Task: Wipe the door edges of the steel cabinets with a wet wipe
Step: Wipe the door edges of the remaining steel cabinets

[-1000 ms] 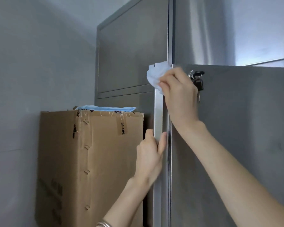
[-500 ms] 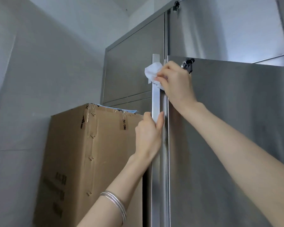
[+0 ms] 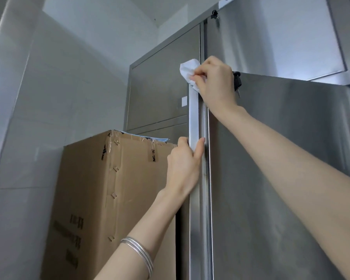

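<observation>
Wet wipe [image 3: 188, 72]: white, crumpled, soft and limp, probably damp. It will bunch and fold rather than slide flat, so best kept wadded under several fingertips, pressed against the metal. It sits at the very top of the open door's edge [image 3: 194, 118], a narrow upright steel strip, stiff and smooth, likely slick once wetted; corners up there may be sharp

Right hand [image 3: 215, 81]: arm stretched up and forward, wrist bent slightly, fingers [image 3: 198, 77] clenched on the wipe, pinning it to the top corner of the edge. A bunch of keys [image 3: 236, 81] hangs in the lock just behind the knuckles

Left hand [image 3: 185, 160]: lower on the same edge, thumb on the near face and fingers wrapped behind, gripping the strip to steady the door. Bangles [image 3: 138, 253] on that forearm

Cardboard box [image 3: 113, 199] stands just left of the door, close to the left hand. Second steel door [image 3: 281, 178] to the right appears closed

Judgement: top of the stroke; the length of edge below is yet to be wiped
</observation>
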Action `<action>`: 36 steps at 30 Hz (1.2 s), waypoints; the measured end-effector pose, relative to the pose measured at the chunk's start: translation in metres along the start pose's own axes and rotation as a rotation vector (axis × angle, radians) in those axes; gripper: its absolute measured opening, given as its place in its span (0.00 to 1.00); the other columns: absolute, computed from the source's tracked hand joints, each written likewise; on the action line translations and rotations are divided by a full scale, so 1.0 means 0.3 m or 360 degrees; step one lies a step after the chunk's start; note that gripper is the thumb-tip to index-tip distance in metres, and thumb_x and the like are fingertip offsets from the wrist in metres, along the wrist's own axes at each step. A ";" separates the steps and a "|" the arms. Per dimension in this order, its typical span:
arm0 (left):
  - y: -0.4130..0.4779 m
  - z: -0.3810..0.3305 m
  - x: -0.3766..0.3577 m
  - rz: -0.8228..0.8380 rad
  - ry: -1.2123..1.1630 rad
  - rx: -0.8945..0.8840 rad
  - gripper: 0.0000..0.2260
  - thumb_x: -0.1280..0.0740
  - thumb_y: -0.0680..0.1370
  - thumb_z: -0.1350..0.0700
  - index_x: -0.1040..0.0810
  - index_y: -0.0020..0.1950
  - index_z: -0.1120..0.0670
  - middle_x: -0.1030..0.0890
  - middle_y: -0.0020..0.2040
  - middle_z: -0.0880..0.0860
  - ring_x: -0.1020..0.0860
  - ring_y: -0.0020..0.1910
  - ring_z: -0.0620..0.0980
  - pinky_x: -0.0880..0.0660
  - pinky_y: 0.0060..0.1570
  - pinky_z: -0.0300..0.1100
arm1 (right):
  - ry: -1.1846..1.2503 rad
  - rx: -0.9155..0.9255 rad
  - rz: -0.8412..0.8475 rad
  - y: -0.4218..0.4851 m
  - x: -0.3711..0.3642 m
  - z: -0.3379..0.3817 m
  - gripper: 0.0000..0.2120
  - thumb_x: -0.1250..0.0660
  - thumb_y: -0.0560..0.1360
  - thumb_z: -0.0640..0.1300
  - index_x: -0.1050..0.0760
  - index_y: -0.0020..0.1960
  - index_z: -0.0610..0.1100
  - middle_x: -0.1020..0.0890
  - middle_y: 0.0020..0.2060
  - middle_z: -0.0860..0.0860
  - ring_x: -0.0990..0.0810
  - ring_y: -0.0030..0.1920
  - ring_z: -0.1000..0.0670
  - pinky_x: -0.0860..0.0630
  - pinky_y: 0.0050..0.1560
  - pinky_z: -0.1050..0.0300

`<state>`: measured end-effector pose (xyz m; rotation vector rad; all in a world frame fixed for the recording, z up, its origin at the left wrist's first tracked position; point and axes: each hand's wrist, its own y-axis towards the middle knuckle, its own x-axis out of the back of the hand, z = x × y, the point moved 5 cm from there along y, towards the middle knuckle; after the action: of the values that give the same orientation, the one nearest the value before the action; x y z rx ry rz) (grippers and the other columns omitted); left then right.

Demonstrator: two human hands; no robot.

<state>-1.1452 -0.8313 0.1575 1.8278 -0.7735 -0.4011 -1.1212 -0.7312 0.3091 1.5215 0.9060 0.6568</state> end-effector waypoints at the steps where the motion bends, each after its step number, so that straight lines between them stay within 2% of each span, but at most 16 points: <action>1: 0.001 -0.003 0.001 0.0010 -0.0001 0.0015 0.18 0.41 0.81 0.44 0.42 0.36 0.50 0.34 0.29 0.48 0.36 0.30 0.47 0.40 0.31 0.41 | 0.0033 -0.0007 -0.0016 -0.022 0.004 0.002 0.07 0.35 0.73 0.35 0.19 0.42 0.34 0.22 0.43 0.40 0.24 0.41 0.43 0.33 0.40 0.58; 6: -0.074 -0.007 0.030 0.0073 -0.0047 -0.0015 0.20 0.39 0.80 0.42 0.41 0.36 0.52 0.34 0.29 0.47 0.36 0.30 0.49 0.40 0.31 0.42 | 0.0210 0.0055 0.0051 -0.250 0.069 0.019 0.02 0.29 0.69 0.34 0.18 0.38 0.36 0.21 0.37 0.43 0.23 0.37 0.45 0.27 0.39 0.54; 9: -0.290 0.095 0.024 0.0328 -0.0032 -0.0010 0.27 0.43 0.72 0.30 0.34 0.40 0.56 0.26 0.30 0.53 0.30 0.31 0.55 0.31 0.33 0.46 | 0.0283 0.0065 0.0159 -0.277 0.085 0.026 0.02 0.28 0.69 0.34 0.18 0.38 0.37 0.22 0.37 0.45 0.22 0.37 0.46 0.24 0.38 0.55; 10: -0.358 0.129 0.019 0.0369 -0.0011 0.0029 0.29 0.46 0.70 0.28 0.34 0.41 0.56 0.26 0.30 0.54 0.29 0.31 0.56 0.30 0.34 0.47 | 0.0293 0.0042 0.0157 -0.276 0.081 0.026 0.02 0.28 0.69 0.34 0.18 0.38 0.36 0.22 0.37 0.43 0.22 0.37 0.45 0.25 0.38 0.55; 12: -0.425 0.177 0.008 0.0322 0.0032 0.0082 0.27 0.46 0.70 0.29 0.38 0.40 0.55 0.31 0.27 0.51 0.32 0.31 0.58 0.35 0.32 0.44 | 0.0258 -0.0009 0.0127 -0.312 0.063 0.028 0.03 0.29 0.70 0.33 0.18 0.38 0.35 0.22 0.37 0.42 0.23 0.37 0.44 0.25 0.38 0.53; 15: -0.411 0.199 -0.012 0.0343 0.0067 0.0107 0.21 0.39 0.76 0.38 0.40 0.39 0.54 0.35 0.27 0.49 0.35 0.31 0.58 0.40 0.31 0.44 | 0.0159 -0.0030 0.0208 -0.471 0.038 0.029 0.03 0.30 0.70 0.32 0.18 0.39 0.35 0.24 0.35 0.42 0.25 0.35 0.45 0.26 0.37 0.50; 18: -0.394 0.217 -0.015 0.0471 0.0061 0.0010 0.24 0.40 0.72 0.33 0.39 0.39 0.54 0.35 0.27 0.49 0.37 0.29 0.54 0.40 0.28 0.40 | 0.0180 0.0012 0.0390 -0.527 0.041 0.027 0.04 0.30 0.70 0.32 0.17 0.40 0.37 0.23 0.35 0.43 0.27 0.35 0.50 0.29 0.38 0.59; 20: -0.392 0.223 0.003 0.0599 0.0035 -0.0039 0.29 0.41 0.68 0.28 0.36 0.41 0.55 0.33 0.28 0.48 0.38 0.28 0.49 0.39 0.29 0.39 | 0.0244 -0.0016 0.0375 -0.472 0.047 0.017 0.05 0.31 0.70 0.32 0.17 0.40 0.38 0.23 0.36 0.43 0.27 0.35 0.53 0.32 0.38 0.67; 22: -0.370 0.223 0.028 0.0731 -0.0078 -0.0008 0.27 0.39 0.69 0.26 0.33 0.42 0.51 0.30 0.30 0.43 0.34 0.29 0.44 0.34 0.32 0.38 | 0.0264 -0.0030 0.0371 -0.446 0.043 0.018 0.05 0.31 0.69 0.32 0.17 0.40 0.38 0.22 0.37 0.42 0.26 0.36 0.53 0.30 0.39 0.65; 24: -0.291 0.203 0.068 0.0753 -0.0409 0.0108 0.21 0.38 0.73 0.30 0.28 0.47 0.48 0.23 0.37 0.43 0.25 0.35 0.44 0.25 0.43 0.40 | 0.0256 -0.0008 0.0393 -0.469 0.035 0.016 0.05 0.30 0.69 0.32 0.17 0.40 0.38 0.22 0.37 0.42 0.24 0.37 0.51 0.28 0.40 0.61; 25: -0.220 0.189 0.085 0.0720 -0.0607 0.0193 0.21 0.40 0.74 0.32 0.26 0.51 0.49 0.20 0.44 0.47 0.21 0.40 0.45 0.22 0.47 0.43 | 0.0254 -0.0013 0.0395 -0.490 0.032 0.015 0.04 0.30 0.69 0.32 0.17 0.40 0.38 0.22 0.36 0.42 0.24 0.37 0.49 0.28 0.40 0.60; 27: -0.041 0.145 0.115 0.0620 -0.0764 0.0273 0.25 0.47 0.76 0.34 0.25 0.58 0.52 0.17 0.52 0.51 0.17 0.46 0.44 0.19 0.48 0.43 | 0.0283 -0.0052 0.0359 -0.548 0.027 0.015 0.04 0.29 0.69 0.31 0.16 0.41 0.38 0.23 0.36 0.43 0.24 0.37 0.48 0.28 0.40 0.60; 29: 0.122 0.070 0.134 0.0556 -0.0714 0.0198 0.23 0.49 0.82 0.38 0.26 0.58 0.55 0.17 0.51 0.52 0.16 0.43 0.46 0.19 0.44 0.40 | 0.0282 -0.0078 0.0295 -0.639 0.023 0.024 0.05 0.28 0.69 0.30 0.17 0.40 0.37 0.23 0.35 0.44 0.24 0.36 0.48 0.29 0.39 0.62; 32: 0.234 0.009 0.088 0.0594 -0.0359 0.0004 0.17 0.41 0.81 0.42 0.29 0.43 0.55 0.23 0.39 0.53 0.22 0.35 0.52 0.20 0.44 0.45 | 0.0174 -0.0076 0.0353 -0.827 0.015 0.064 0.03 0.30 0.70 0.32 0.17 0.40 0.37 0.23 0.35 0.45 0.24 0.33 0.46 0.28 0.35 0.56; 34: 0.239 0.021 0.049 0.0588 0.0020 -0.0079 0.16 0.40 0.82 0.46 0.32 0.42 0.57 0.20 0.39 0.57 0.18 0.36 0.56 0.20 0.47 0.49 | 0.0108 -0.0034 0.0443 -0.867 0.003 0.071 0.04 0.32 0.70 0.33 0.18 0.41 0.37 0.22 0.36 0.45 0.24 0.33 0.45 0.29 0.35 0.57; 36: 0.231 0.043 0.021 0.0574 0.0124 -0.0107 0.16 0.42 0.83 0.47 0.33 0.45 0.59 0.18 0.42 0.62 0.17 0.39 0.59 0.21 0.50 0.51 | 0.0078 -0.0057 0.0395 -0.818 -0.016 0.057 0.04 0.32 0.70 0.33 0.18 0.42 0.36 0.21 0.38 0.44 0.23 0.33 0.44 0.30 0.35 0.57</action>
<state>-1.1705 -0.8604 0.2171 1.5904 -1.0002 -0.1197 -1.1532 -0.7420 0.0655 1.6058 0.7433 0.8876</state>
